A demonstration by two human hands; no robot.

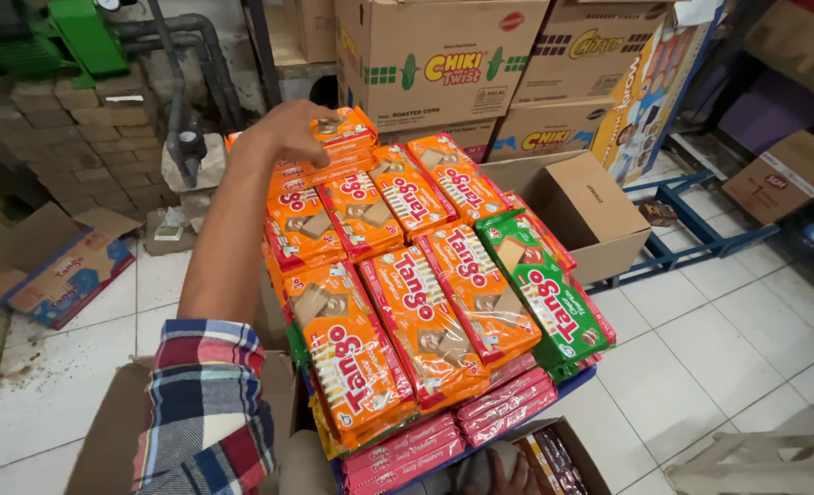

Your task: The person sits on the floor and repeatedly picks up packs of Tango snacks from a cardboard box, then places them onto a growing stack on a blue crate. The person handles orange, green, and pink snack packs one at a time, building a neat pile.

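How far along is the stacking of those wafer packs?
Done: orange wafer packs lie in rows on the pile, one green pack at its right edge. In hand: the left hand rests on the far orange pack. The right hand is out of view. Left: cannot tell how many remain; the open carton interior is hidden.

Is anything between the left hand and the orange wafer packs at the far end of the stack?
Nothing visible. The left hand already rests on the far orange wafer packs, at the back of the stack. The right hand is low at the picture's bottom edge, under the stack's near end; its grip is hidden.
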